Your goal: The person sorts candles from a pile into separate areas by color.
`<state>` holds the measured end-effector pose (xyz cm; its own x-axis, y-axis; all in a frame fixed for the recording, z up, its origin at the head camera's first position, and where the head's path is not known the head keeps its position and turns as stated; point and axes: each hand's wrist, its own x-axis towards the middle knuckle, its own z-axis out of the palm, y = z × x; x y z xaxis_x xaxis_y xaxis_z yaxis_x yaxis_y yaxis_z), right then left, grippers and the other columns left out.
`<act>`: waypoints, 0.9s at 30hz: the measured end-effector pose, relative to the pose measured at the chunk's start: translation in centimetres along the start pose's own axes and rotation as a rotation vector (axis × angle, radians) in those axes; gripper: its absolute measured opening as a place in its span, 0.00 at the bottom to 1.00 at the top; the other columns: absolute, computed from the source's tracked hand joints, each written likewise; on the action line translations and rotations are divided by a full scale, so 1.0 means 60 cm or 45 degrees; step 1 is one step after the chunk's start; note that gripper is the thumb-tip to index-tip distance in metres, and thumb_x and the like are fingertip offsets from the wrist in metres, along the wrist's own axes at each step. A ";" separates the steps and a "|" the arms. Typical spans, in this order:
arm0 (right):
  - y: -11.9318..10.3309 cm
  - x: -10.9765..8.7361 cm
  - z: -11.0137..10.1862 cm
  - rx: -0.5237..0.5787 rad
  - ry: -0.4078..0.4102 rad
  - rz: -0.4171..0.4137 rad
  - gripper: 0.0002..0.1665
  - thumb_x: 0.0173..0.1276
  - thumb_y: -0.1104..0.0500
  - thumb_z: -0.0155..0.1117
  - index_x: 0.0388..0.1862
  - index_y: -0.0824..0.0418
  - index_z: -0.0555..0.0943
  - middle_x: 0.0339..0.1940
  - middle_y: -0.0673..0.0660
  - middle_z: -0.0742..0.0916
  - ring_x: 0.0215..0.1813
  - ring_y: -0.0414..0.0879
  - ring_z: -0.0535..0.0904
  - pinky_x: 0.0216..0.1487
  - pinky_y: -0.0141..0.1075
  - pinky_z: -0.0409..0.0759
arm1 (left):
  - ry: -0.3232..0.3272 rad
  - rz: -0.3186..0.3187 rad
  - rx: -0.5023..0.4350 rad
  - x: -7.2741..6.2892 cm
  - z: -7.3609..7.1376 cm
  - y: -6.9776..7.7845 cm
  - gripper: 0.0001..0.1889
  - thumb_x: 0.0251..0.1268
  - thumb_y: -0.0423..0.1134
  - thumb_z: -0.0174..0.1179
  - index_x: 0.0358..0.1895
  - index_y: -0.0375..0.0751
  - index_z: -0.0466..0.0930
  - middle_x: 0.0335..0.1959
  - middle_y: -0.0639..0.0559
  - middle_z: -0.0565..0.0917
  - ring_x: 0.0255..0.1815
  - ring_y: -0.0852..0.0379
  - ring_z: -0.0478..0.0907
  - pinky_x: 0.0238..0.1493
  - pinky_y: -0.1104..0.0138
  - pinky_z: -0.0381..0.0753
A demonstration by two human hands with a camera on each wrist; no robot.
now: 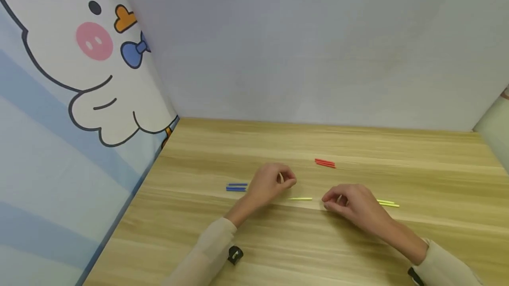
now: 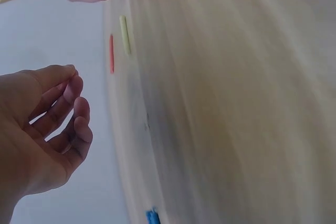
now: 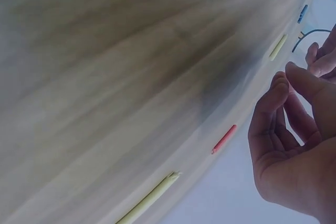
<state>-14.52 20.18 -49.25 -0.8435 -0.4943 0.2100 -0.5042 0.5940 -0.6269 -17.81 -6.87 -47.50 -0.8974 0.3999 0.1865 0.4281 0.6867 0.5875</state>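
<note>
My left hand (image 1: 270,185) is over the table, thumb tip and forefinger tip brought together with nothing visible between them. A single yellow stick (image 1: 301,198) lies on the wood between my two hands, just below the left fingertips. On its other side is my right hand (image 1: 358,206), fingers curled and thumb tip against the forefinger, also without anything in its grasp. Two yellow sticks (image 1: 389,205) poke out behind the right hand, partly hidden by it. Several blue sticks (image 1: 236,188) lie side by side left of my left hand.
A small bunch of red sticks (image 1: 325,163) lies farther back on the wood-grain table (image 1: 254,140). Behind it rises a plain pale wall (image 1: 318,56). A wall panel with a cartoon bird (image 1: 59,100) borders the left side.
</note>
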 end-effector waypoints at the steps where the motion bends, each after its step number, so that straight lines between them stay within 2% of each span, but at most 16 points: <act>1: 0.000 0.004 0.002 -0.005 -0.001 -0.001 0.04 0.69 0.57 0.77 0.38 0.55 0.92 0.31 0.39 0.89 0.30 0.29 0.80 0.34 0.31 0.80 | 0.009 -0.007 -0.008 -0.005 -0.003 -0.004 0.04 0.72 0.39 0.70 0.36 0.47 0.90 0.29 0.59 0.86 0.29 0.65 0.76 0.35 0.72 0.76; 7: -0.003 0.023 0.009 -0.041 -0.012 0.001 0.02 0.67 0.59 0.78 0.37 0.55 0.91 0.31 0.41 0.89 0.30 0.30 0.80 0.34 0.31 0.81 | 0.037 -0.018 -0.021 -0.029 -0.013 -0.027 0.04 0.71 0.37 0.70 0.35 0.46 0.90 0.29 0.58 0.87 0.28 0.66 0.75 0.35 0.72 0.76; 12: -0.007 0.035 0.013 -0.051 -0.040 0.008 0.03 0.67 0.60 0.78 0.38 0.53 0.91 0.32 0.41 0.89 0.30 0.30 0.80 0.35 0.31 0.80 | 0.033 -0.042 -0.007 -0.047 -0.015 -0.037 0.04 0.70 0.38 0.70 0.36 0.47 0.90 0.29 0.58 0.87 0.28 0.67 0.76 0.41 0.69 0.75; 20: -0.004 0.043 0.021 -0.067 -0.056 -0.001 0.04 0.66 0.59 0.79 0.39 0.53 0.92 0.31 0.41 0.89 0.30 0.31 0.79 0.35 0.31 0.80 | 0.037 -0.079 0.003 -0.058 -0.017 -0.036 0.04 0.71 0.37 0.70 0.36 0.47 0.91 0.30 0.58 0.87 0.29 0.65 0.76 0.38 0.69 0.76; 27: -0.005 0.052 0.041 -0.163 -0.016 -0.020 0.04 0.64 0.57 0.81 0.35 0.51 0.91 0.29 0.40 0.88 0.31 0.30 0.79 0.34 0.31 0.79 | 0.061 -0.078 0.021 -0.065 -0.016 -0.042 0.03 0.70 0.38 0.71 0.36 0.45 0.92 0.29 0.57 0.87 0.29 0.65 0.77 0.38 0.70 0.76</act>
<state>-16.56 16.87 -50.25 -0.8336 -0.5113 0.2091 -0.5371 0.6620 -0.5228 -15.52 -10.75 -48.95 -0.9258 0.3276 0.1885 0.3737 0.7192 0.5858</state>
